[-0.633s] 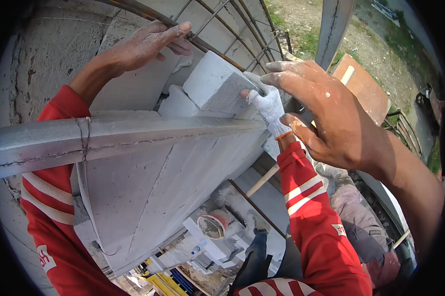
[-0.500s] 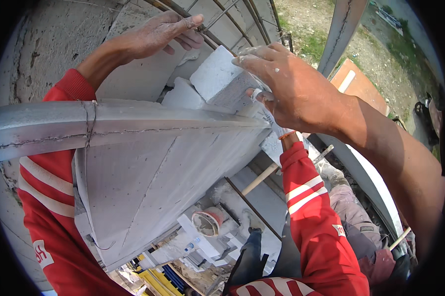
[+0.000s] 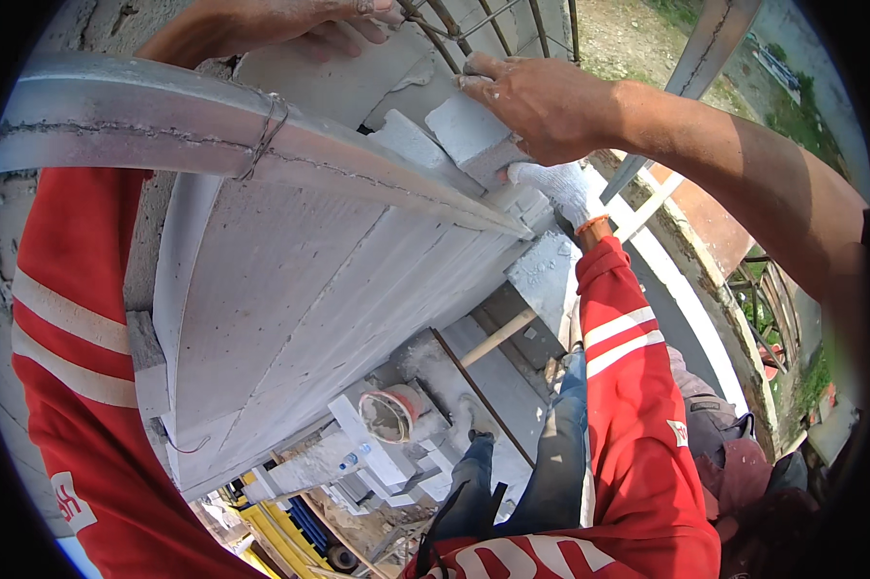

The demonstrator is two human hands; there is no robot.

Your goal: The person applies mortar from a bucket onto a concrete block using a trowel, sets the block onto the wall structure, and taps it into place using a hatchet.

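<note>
My left hand (image 3: 343,29) is at the top edge beside the steel rebar grid (image 3: 442,31), fingers apart and partly out of frame. My right hand (image 3: 555,188), in a white glove, grips a white block (image 3: 464,125) seated behind the metal beam (image 3: 213,125). A co-worker's bare hand (image 3: 531,111) reaches in from the right, its fingers over that block and near the rebar, partly hiding it. A broken block (image 3: 406,140) lies just left of it.
Below are a wide block wall (image 3: 261,318), a bucket (image 3: 386,415), a bottle (image 3: 353,458), a wooden bar (image 3: 497,338) and my legs on a narrow ledge. A co-worker's clothed body (image 3: 719,444) is at the right. An upright steel post (image 3: 705,48) stands before the ground below.
The view has shifted, so the beam and my left hand sit higher in the picture. The co-worker's hand has moved leftward and up along the block toward the rebar.
</note>
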